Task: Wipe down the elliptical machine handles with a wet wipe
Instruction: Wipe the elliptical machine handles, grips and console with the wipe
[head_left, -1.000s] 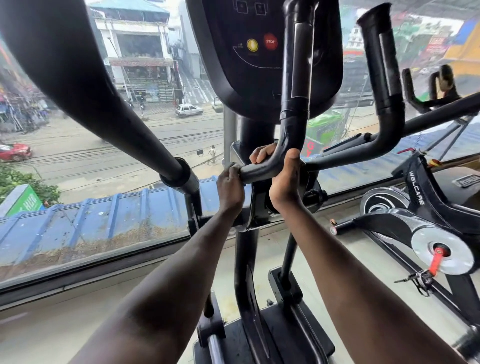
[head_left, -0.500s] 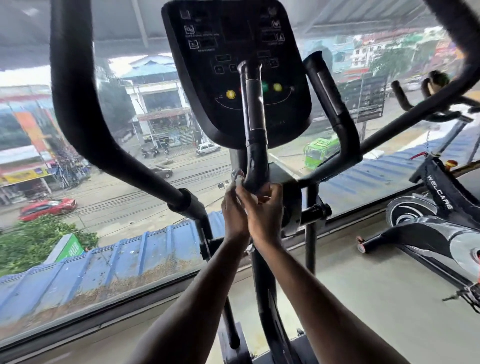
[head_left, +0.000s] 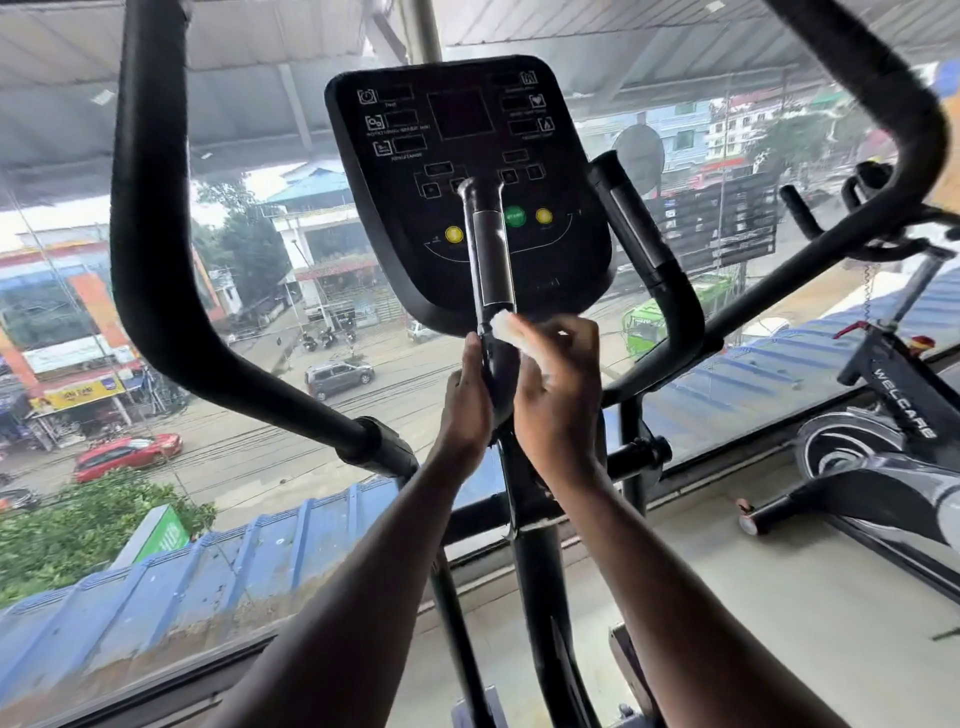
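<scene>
Head view: 2 short upright black handles w/ metal sensor strips, one at frame centre (head_left: 491, 260), one centre-right (head_left: 636, 234); 2 long curved black foam-covered arms, upper left (head_left: 156, 234) & upper right (head_left: 883, 78). 1 white crumpled wet wipe (head_left: 511, 335), frame centre, pressed on centre handle by right hand (head_left: 558, 395), fingers curled round it. Left hand (head_left: 465, 405) grips same handle just below, fingers wrapped.

Console (head_left: 467, 208) blocks behind the handle (head_left: 488, 249); sides open.

White wipe (head_left: 506, 332), black handle (head_left: 488, 249).
</scene>
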